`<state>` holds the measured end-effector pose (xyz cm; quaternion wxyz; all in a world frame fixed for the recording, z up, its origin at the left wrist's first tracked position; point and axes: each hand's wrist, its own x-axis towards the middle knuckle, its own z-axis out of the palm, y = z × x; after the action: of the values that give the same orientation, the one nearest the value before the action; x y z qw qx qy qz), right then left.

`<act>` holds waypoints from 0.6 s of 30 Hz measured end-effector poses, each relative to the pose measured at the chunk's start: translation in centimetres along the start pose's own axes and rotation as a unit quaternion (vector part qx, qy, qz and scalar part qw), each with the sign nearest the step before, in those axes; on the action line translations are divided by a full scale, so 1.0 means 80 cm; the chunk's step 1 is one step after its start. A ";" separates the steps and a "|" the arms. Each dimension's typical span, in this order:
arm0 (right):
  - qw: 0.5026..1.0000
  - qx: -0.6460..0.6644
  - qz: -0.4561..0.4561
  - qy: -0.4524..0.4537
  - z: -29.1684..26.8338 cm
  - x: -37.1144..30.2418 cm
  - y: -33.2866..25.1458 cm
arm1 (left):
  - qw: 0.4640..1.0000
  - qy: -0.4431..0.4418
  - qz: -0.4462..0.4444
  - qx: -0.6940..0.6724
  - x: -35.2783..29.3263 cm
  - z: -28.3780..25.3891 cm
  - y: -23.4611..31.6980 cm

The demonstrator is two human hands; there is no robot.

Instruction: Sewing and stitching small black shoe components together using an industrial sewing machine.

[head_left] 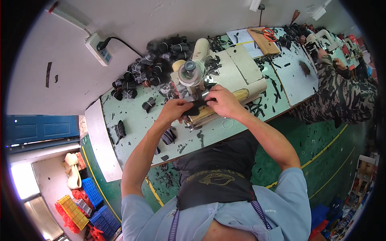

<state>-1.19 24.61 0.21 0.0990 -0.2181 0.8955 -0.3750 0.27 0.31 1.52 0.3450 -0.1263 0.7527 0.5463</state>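
My left hand (178, 110) and my right hand (224, 101) are closed, pinching a black strip of material (197, 107) between them. The strip lies across the front end of a cream bench machine (245, 66), whose shape resembles a sewing machine. Just beyond my hands, a round clear guard with a dark knob (189, 69) stands on the machine. The part of the machine under the strip is hidden by my fingers. Nearer to me, left of the machine, a dark bundle (169, 136) rests on the green tabletop (132, 140).
Dark bundles (148, 66) are heaped along the wall, left of the machine. Black scraps litter the table and floor. Orange-handled scissors (268, 35) lie on brown card (263, 44) behind the machine. At right, a person in camouflage clothing (341, 92) works. Crates (72, 211) stand at lower left.
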 end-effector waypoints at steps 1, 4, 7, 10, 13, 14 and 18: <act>1.000 0.000 0.000 0.001 0.005 0.002 -0.001 | 1.000 -0.007 -0.002 -0.010 0.000 0.003 0.001; 0.999 -0.023 0.020 0.024 0.014 0.004 0.002 | 0.996 -0.037 0.005 -0.086 -0.005 -0.004 -0.010; 0.998 0.018 0.050 0.036 0.007 -0.003 0.009 | 0.995 -0.034 0.006 -0.092 -0.001 -0.010 -0.017; 0.995 0.067 0.075 0.017 -0.006 -0.009 0.010 | 0.999 -0.009 -0.003 -0.053 -0.001 -0.010 -0.017; 0.995 0.062 0.073 -0.034 -0.014 -0.010 0.003 | 0.999 0.002 -0.015 -0.029 0.000 -0.008 -0.009; 0.995 0.078 0.054 -0.021 -0.014 -0.010 -0.002 | 1.000 0.004 -0.022 -0.012 0.000 -0.008 -0.007; 0.999 0.042 0.016 0.018 0.008 0.003 -0.001 | 1.000 0.002 -0.005 -0.022 0.004 0.012 0.009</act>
<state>-1.18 24.05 -0.15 0.0978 -0.1923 0.8843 -0.4141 0.04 1.51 1.67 0.3428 -0.1387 0.7406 0.5610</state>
